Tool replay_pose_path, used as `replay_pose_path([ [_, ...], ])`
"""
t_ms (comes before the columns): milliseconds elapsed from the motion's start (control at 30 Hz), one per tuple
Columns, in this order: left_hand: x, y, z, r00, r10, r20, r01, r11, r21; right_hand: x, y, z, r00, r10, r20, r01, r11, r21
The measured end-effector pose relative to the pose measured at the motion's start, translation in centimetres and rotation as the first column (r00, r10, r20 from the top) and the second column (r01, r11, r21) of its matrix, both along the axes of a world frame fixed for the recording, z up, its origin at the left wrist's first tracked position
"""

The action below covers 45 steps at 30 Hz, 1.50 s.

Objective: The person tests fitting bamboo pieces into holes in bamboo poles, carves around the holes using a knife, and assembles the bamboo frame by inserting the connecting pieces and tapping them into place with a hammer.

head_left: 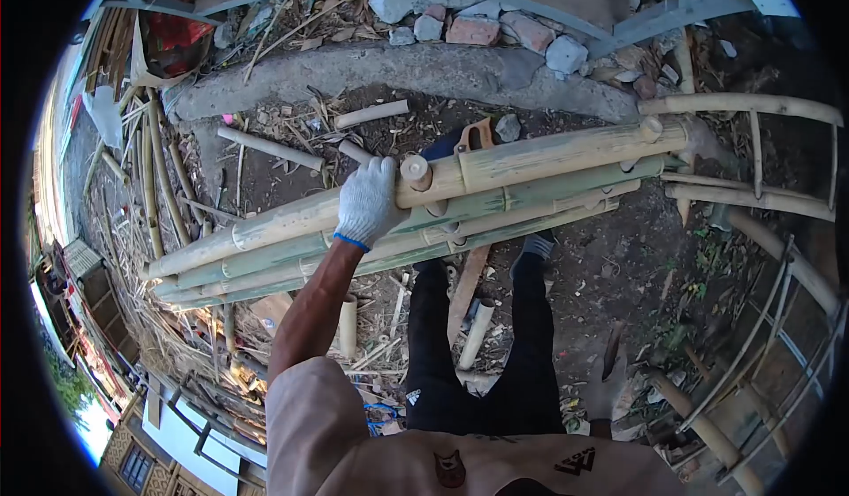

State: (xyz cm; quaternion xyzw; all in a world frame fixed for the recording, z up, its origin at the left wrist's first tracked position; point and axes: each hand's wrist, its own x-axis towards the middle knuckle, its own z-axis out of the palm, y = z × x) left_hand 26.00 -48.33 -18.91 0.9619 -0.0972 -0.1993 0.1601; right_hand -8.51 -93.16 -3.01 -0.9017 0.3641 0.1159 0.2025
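Observation:
My left hand (367,202), in a white knitted glove with a blue cuff, is closed over the top pole of a bamboo frame (548,158). Several thick bamboo poles lie side by side in this frame, joined by short cross pegs. One round peg (416,171) sticks up just right of that hand. Low on the right is my right hand (604,396), also gloved and blurred, closed around a dark, narrow object (612,352) that I cannot make out. Behind the frame, a saw handle (476,133) shows.
Cut bamboo pieces (270,148) and shavings litter the dirt. A concrete edge (398,72) with bricks and stones (473,31) runs behind. Bamboo ladder-like frames (761,197) stand at right; poles (159,173) are piled at left. A wooden plank (466,293) lies between my legs.

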Motion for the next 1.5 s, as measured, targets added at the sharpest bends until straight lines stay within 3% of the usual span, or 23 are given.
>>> replay_pose_path([
  [67,-3.7,-1.0,2.5,1.000,0.007,-0.028,-0.007,1.000,0.000,3.7,2.3,2.6,0.977,0.125,0.171,-0.107,0.988,-0.109],
  [133,-6.7,-1.8,4.8,0.998,0.000,-0.061,0.000,1.000,0.000,8.6,4.6,6.7,0.999,-0.041,-0.026,0.045,0.988,0.151],
  [200,-9.5,-2.8,7.6,0.989,-0.020,-0.143,0.021,1.000,0.008,11.0,5.6,7.7,0.992,0.122,-0.042,-0.107,0.959,0.263],
  [267,-10.6,-3.9,9.4,0.983,-0.006,-0.186,0.005,1.000,-0.005,12.6,7.0,7.4,0.935,0.349,0.069,-0.355,0.902,0.246],
  [367,-13.6,-4.5,10.5,0.975,-0.009,-0.221,-0.001,0.999,-0.046,15.1,10.6,8.2,0.935,0.346,-0.079,-0.252,0.805,0.536],
  [467,-16.3,-4.6,9.2,0.982,0.019,-0.189,-0.040,0.994,-0.103,14.6,13.4,8.6,0.900,0.435,0.015,-0.303,0.601,0.740],
  [500,-16.9,-4.4,8.9,0.981,0.012,-0.196,-0.029,0.996,-0.088,13.9,14.0,7.5,0.856,0.497,0.141,-0.432,0.539,0.723],
  [633,-17.2,-4.6,8.2,0.984,-0.010,-0.181,-0.006,0.996,-0.089,12.6,16.0,3.1,0.739,0.667,-0.088,-0.522,0.651,0.551],
  [733,-16.6,-4.3,8.4,0.982,-0.009,-0.188,-0.007,0.996,-0.085,12.6,17.0,4.9,0.821,0.567,-0.075,-0.410,0.675,0.613],
  [867,-17.1,-4.5,8.4,0.983,-0.010,-0.185,-0.005,0.997,-0.079,10.9,16.1,5.0,0.773,0.577,0.263,-0.594,0.516,0.617],
  [900,-17.5,-4.7,8.7,0.978,-0.016,-0.208,-0.001,0.997,-0.082,10.9,16.9,4.5,0.819,0.560,0.123,-0.516,0.626,0.585],
  [1000,-16.6,-4.4,9.1,0.972,-0.022,-0.232,0.008,0.998,-0.061,12.9,17.9,5.7,0.851,0.469,-0.237,-0.215,0.722,0.657],
  [1133,-17.2,-4.8,8.7,0.967,-0.016,-0.253,0.003,0.999,-0.052,10.6,16.1,5.9,0.806,0.591,0.001,-0.455,0.619,0.641],
  [1167,-17.3,-4.8,8.6,0.969,-0.013,-0.248,-0.001,0.998,-0.057,9.7,15.6,4.7,0.795,0.591,0.135,-0.515,0.540,0.666],
  [1267,-17.2,-4.9,9.9,0.972,-0.046,-0.230,0.032,0.997,-0.064,9.0,16.0,1.5,0.808,0.553,-0.203,-0.306,0.689,0.657],
  [1300,-17.4,-4.9,10.0,0.977,-0.041,-0.207,0.029,0.998,-0.062,9.5,16.4,3.1,0.799,0.552,-0.237,-0.298,0.707,0.641],
  [1400,-17.4,-4.9,9.5,0.975,-0.036,-0.221,0.023,0.998,-0.062,8.3,15.5,2.7,0.855,0.505,-0.118,-0.296,0.662,0.689],
  [1433,-17.5,-5.0,9.8,0.970,-0.039,-0.241,0.023,0.998,-0.066,8.6,15.6,1.9,0.851,0.462,-0.252,-0.171,0.696,0.697],
  [1500,-18.1,-4.6,9.9,0.973,0.001,-0.233,-0.006,1.000,-0.023,8.9,15.5,2.7,0.859,0.441,-0.262,-0.122,0.672,0.731],
])
